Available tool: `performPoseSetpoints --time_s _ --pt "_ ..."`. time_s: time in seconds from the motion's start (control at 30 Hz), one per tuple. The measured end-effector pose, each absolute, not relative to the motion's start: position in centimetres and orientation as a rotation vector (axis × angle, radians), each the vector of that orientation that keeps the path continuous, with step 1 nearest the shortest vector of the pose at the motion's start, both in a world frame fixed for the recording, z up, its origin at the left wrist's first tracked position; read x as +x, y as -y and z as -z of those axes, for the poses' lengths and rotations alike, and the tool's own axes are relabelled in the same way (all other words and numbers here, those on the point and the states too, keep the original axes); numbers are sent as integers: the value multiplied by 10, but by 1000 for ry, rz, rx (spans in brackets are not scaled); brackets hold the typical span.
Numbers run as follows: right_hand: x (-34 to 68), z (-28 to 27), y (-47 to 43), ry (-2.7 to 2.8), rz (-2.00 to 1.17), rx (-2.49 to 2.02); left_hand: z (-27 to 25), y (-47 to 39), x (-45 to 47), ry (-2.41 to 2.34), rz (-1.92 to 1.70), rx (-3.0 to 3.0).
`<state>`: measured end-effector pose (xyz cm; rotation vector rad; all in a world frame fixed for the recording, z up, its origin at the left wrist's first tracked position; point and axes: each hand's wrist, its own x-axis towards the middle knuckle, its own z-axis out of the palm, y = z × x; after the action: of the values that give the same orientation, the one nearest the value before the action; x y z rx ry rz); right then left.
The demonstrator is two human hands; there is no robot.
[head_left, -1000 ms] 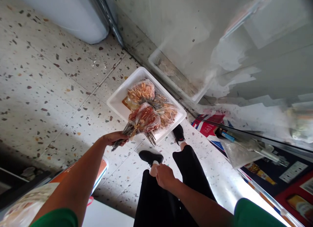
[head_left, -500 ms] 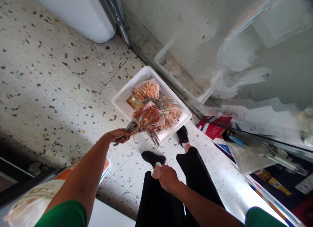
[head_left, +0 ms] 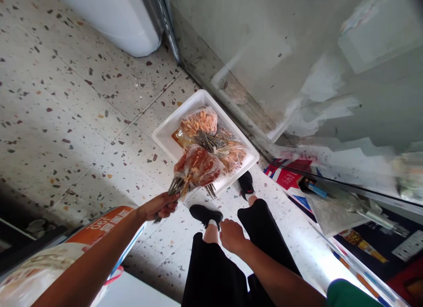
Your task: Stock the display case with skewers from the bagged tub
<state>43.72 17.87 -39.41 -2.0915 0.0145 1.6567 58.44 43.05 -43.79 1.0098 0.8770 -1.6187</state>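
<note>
My left hand (head_left: 161, 207) is closed round the stick ends of a bundle of meat skewers (head_left: 200, 166), its reddish meat wrapped in clear plastic. The bundle hangs over the near left edge of a white plastic tub (head_left: 161, 137) on the floor. Inside the tub lie more plastic-wrapped skewer bundles, one orange bundle (head_left: 200, 120) at the far side and another bundle (head_left: 233, 156) at the right. Brown liquid (head_left: 179, 137) pools in the left corner. My right hand (head_left: 232, 235) hangs curled by my knees, its inner side turned away and nothing showing from it.
A glass pane (head_left: 238, 77) runs along the tub's far right side. At upper left stands a white rounded object (head_left: 132, 29). An orange and white bucket (head_left: 102, 227) is at lower left. Boxes and a plastic bag (head_left: 333, 212) lie at right. My black shoes (head_left: 205, 214) stand just below the tub.
My left hand has drawn slightly down and toward me, bringing the skewer bundle with it and baring more sticks in the tub. My right hand has shifted a little to the right.
</note>
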Motion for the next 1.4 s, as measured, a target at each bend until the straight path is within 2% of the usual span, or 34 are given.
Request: performPoseSetpoints --time_s 0.1,0.17,0.37,0.53,0.63,0.83,1.0,1.2,1.4 --pt "438 395 -180 -41 -1685 -2076 417 -435 559 -885 1555 985" --pt "440 399 -180 -171 -1592 -2006 407 -428 542 -857 1489 984" --pt "478 407 -150 -810 -815 -1016 381 -374 522 -760 1289 890" --pt "530 356 -120 -863 -332 -957 340 -345 535 -572 1295 887" --pt "548 312 -113 -857 -151 -984 317 -338 543 -483 1290 876" --pt "565 231 -101 -877 -37 -1207 284 -320 547 -374 1301 724" --pt "579 187 -98 -792 -45 -1276 256 -305 539 -395 1282 526" --pt "588 172 -101 -727 -107 -1276 233 -299 530 -462 1223 331" --pt "593 181 -112 -662 -128 -1256 234 -298 514 -549 1132 96"
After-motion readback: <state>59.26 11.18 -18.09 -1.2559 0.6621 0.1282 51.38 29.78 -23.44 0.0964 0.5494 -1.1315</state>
